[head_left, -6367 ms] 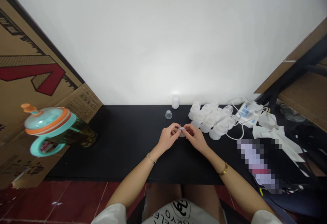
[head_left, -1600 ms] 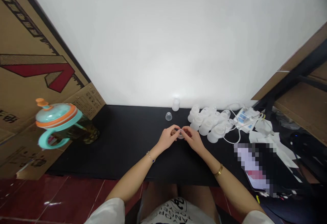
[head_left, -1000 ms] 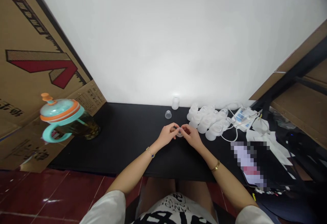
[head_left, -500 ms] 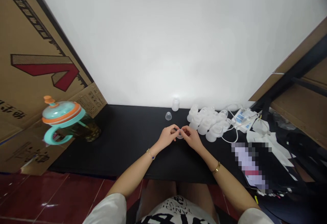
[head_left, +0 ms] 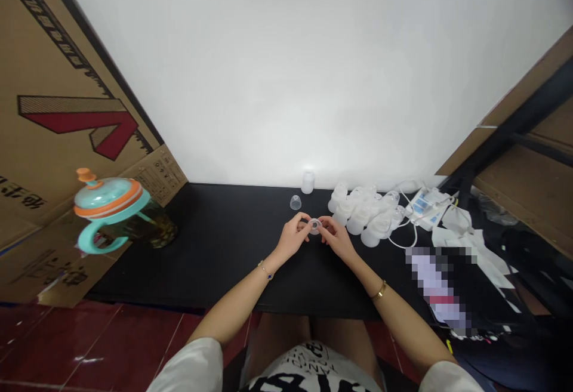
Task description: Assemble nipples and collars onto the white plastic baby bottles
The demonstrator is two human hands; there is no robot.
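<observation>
Between my two hands, just above the black table (head_left: 215, 267), is a small round translucent piece with a ring-like rim (head_left: 315, 223), seemingly a bottle collar or nipple. My left hand (head_left: 294, 234) pinches its left side with thumb and fingers. On the opposite side my right hand (head_left: 335, 235) grips it the same way. Just beyond my hands lies a clear dome-shaped cap (head_left: 295, 202). Farther back, against the wall, stands a small white bottle (head_left: 307, 182). Several frosted baby bottles (head_left: 358, 220) are grouped to the right of my right hand.
A big jug (head_left: 111, 201) with a turquoise handle and orange-rimmed lid stands at the left, by a cardboard box (head_left: 80, 111). White cables (head_left: 414, 240), papers (head_left: 465, 237) and a blurred-out phone-like object (head_left: 439, 290) lie at the right. A white wall (head_left: 286, 70) rises behind.
The round piece has come up slightly and tipped, so its ring and centre now face the camera. Both hands keep hold of it; the other things stay put.
</observation>
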